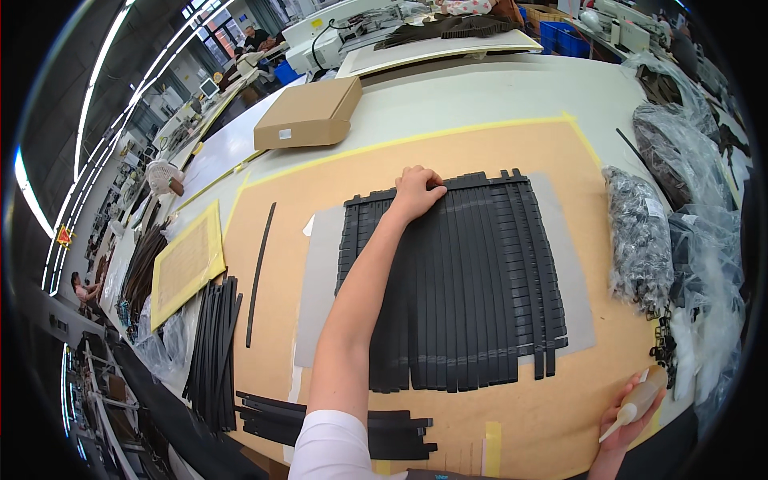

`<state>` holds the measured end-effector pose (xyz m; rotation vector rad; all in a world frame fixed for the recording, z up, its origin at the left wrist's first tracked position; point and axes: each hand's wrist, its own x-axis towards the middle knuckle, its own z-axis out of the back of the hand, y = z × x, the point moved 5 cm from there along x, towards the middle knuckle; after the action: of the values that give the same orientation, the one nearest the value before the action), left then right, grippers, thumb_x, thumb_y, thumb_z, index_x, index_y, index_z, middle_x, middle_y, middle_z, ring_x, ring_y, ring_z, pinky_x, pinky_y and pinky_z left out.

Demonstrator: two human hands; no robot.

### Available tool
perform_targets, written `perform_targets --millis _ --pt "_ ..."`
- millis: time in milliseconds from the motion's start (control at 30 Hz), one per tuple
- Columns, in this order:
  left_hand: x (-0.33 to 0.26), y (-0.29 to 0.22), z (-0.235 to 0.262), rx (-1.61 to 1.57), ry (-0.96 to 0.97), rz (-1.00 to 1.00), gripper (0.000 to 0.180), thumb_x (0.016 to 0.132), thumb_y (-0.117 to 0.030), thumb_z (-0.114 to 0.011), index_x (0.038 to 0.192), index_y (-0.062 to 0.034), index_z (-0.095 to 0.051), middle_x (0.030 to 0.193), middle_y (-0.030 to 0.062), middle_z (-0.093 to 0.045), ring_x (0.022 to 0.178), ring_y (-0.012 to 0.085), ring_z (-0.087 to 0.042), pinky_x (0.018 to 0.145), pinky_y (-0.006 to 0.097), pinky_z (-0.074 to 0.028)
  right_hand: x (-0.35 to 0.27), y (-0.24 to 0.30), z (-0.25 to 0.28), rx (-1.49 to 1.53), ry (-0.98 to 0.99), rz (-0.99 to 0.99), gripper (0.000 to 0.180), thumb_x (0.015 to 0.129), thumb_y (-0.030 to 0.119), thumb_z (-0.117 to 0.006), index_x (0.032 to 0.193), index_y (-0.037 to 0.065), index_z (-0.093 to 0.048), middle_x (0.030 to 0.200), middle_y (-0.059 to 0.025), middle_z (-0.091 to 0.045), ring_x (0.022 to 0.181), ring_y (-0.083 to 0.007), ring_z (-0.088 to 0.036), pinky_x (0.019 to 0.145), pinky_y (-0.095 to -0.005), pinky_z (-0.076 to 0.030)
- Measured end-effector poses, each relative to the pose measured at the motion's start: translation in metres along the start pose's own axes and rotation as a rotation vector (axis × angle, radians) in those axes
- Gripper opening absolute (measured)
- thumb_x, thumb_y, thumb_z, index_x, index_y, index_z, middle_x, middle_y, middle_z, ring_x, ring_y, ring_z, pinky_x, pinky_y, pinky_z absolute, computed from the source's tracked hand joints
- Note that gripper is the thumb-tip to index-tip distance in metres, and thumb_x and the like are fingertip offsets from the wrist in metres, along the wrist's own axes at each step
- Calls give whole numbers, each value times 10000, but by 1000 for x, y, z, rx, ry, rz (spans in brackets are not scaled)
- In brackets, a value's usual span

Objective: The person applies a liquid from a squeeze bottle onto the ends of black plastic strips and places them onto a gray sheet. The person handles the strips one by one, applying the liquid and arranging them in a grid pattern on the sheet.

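Note:
A panel of black strips (456, 280), long ones running up and down with woven side edges, lies on a grey sheet (572, 312). At its far edge my left hand (418, 194) is closed on a black crosswise strip (468, 182), fingers bent over it; the fingertips are partly hidden. My left forearm passes above the panel's left part. Off to the lower right, apart from the panel, my right hand (628, 412) grips a squeeze bottle (640, 398) of amber liquid, its pale nozzle tilted down to the left.
Loose black strips lie in a bundle (214, 344) at left and a stack (344, 428) in front. A single strip (261, 276) lies left of the panel. Plastic-wrapped bundles (640, 236) line the right side. A cardboard box (308, 112) stands at the back.

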<state>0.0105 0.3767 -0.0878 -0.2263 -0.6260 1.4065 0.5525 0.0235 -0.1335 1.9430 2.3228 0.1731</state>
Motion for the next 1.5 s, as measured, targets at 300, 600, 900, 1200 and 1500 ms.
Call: perform_targets --millis 300,600,900,1200,1500 --pt "-6 3 1 -22 19 29 136 847 -224 -752 934 -119 -745 971 47 -638 1066 245 -536 988 416 -369 -1 -3 -5 12 8 -10 733 1009 617 -469 1505 86 -368 1476 -160 -519 1368 -323 -515 940 -524 -549" --pt "6 -4 -2 3 -61 -159 165 828 -207 -775 920 -72 -747 929 92 -684 933 264 -622 844 382 -510 1 -16 -22 66 -43 49 677 1010 587 -499 1427 56 -454 1385 -181 -567 1289 -342 -574 958 -544 -549" --pt "-7 -22 3 -71 -63 -171 150 838 -149 -734 947 -49 -709 965 83 -655 989 264 -557 890 380 -463 16 -13 -27 -109 -218 201 697 931 563 -651 1254 -47 -552 1182 -185 -631 1082 -319 -649 1009 -454 -537" --pt "-65 -146 24 -98 -5 -449 176 816 -98 -758 978 -74 -694 1059 67 -621 1062 268 -538 978 401 -383 12 -13 -28 -112 -263 242 675 927 564 -658 1234 -29 -560 1155 -156 -616 1107 -306 -629 1009 -446 -537" --pt "-180 -254 26 -113 445 -759 236 831 -126 -771 1048 -113 -678 1184 82 -597 1120 280 -531 984 425 -340 15 -52 -32 175 -327 9 614 919 593 -650 1187 40 -636 1201 -148 -647 1106 -310 -655 951 -432 -569"
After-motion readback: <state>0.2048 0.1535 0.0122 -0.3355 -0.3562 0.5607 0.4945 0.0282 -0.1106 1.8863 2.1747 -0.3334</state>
